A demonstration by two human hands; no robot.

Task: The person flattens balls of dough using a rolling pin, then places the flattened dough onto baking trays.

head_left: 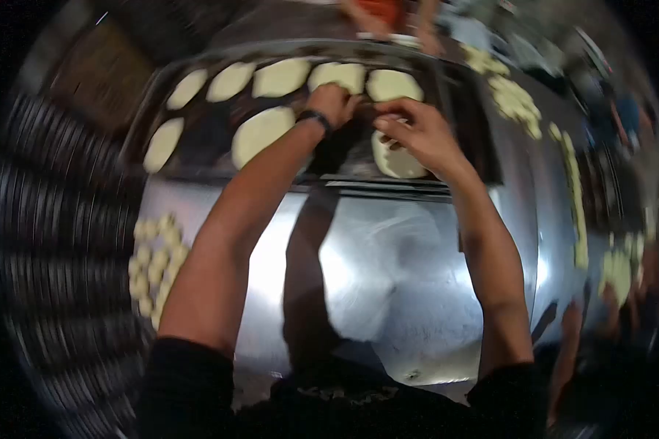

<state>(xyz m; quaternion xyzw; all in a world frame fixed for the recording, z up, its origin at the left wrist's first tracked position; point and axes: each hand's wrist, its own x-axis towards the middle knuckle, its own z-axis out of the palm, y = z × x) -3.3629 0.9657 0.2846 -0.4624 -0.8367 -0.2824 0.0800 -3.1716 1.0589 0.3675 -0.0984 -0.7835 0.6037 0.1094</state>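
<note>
A dark baking tray (220,126) holds several flat, pale dough rounds in two rows. My left hand (332,104), with a dark band at the wrist, has its fingers curled onto the near edge of a dough round (337,74) in the far row. My right hand (425,135) hovers over a near-row dough round (397,162), its thumb and fingers apart and partly bent. That round shows small dark gaps or shadows near the fingers. Beside it in the far row lies another dough round (393,85).
Small dough balls (154,267) cluster on the shiny metal table (359,285) at left. Stacked dark trays (58,241) line the left side. At right lie dough pieces (515,100) and a long dough strip (575,197). Other people's hands (570,325) show at right and behind the tray.
</note>
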